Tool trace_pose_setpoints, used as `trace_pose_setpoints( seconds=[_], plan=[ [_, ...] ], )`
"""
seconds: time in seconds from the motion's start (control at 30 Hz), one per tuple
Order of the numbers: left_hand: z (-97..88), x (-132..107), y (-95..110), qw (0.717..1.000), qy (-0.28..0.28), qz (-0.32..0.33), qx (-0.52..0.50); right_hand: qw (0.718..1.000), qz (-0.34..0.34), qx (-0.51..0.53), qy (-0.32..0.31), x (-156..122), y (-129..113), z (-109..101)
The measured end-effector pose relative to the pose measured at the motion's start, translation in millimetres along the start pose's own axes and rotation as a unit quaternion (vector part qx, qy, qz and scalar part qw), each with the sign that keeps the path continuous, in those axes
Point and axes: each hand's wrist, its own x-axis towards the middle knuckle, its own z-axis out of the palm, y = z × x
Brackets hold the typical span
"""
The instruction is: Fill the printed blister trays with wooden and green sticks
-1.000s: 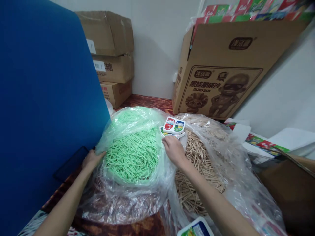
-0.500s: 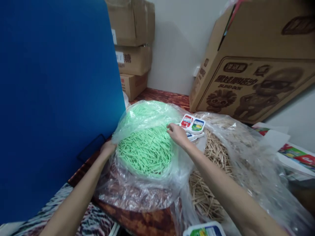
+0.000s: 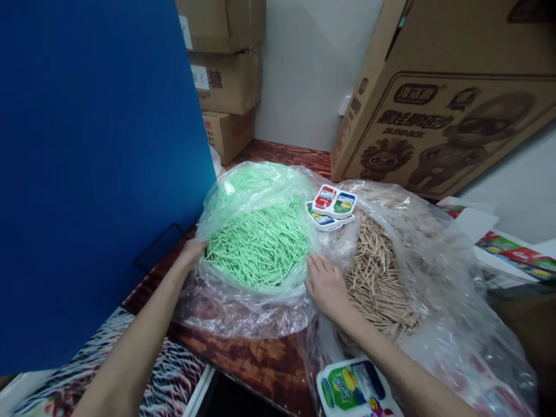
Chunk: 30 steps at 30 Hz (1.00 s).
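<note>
A clear plastic bag (image 3: pixel 243 315) lies open in front of me, heaped with thin green sticks (image 3: pixel 260 243). On its left rim is my left hand (image 3: pixel 193 252), closed around the plastic, with the fingertips partly hidden. My right hand (image 3: pixel 326 286) rests against the right side of this bag, fingers stretched out and the thumb a little apart. Just beyond it, a few flat printed packs (image 3: pixel 334 201) lie stacked on the plastic. To the right, a second clear bag (image 3: pixel 438 278) holds brown sticks (image 3: pixel 380 278), partly behind my right forearm.
A tall blue panel (image 3: pixel 99 162) stands at the left. Stacked cartons (image 3: pixel 230 81) are at the back, and a large printed carton (image 3: pixel 417 127) leans at the right. Another printed pack (image 3: pixel 354 388) lies at the front edge of the wood-patterned table (image 3: pixel 260 365).
My right hand has moved from the upper right rim, beside the stacked packs, down towards me along the bag's right side. My left hand stays on the left rim. The view has tilted down slightly.
</note>
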Motion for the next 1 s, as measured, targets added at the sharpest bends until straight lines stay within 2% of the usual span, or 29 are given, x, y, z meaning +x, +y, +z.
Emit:
trace_pose_setpoints(
  seconds=[0.07,0.2,0.4,0.6,1.0],
  plan=[
    [-1.9,-4.1,-1.3,0.999,-0.034,0.007,0.011,0.999,0.036,0.008,-0.023,7.2,-3.1,-2.8],
    [-0.2,-14.9,-3.5,0.997,-0.075,0.024,0.022,0.987,0.125,0.084,-0.058,28.7,-24.4,-5.6],
    [11.0,-31.8,-2.8,0.994,-0.104,0.032,0.003,0.972,0.204,0.106,-0.038,53.4,-44.5,17.0],
    [23.9,-54.3,-11.2,0.996,-0.085,0.012,-0.036,0.976,0.188,0.112,-0.018,74.7,-31.7,39.7],
    [65.2,-101.6,-12.9,0.993,-0.087,0.031,-0.068,0.978,0.156,0.142,-0.009,126.8,0.0,46.5]
  ],
)
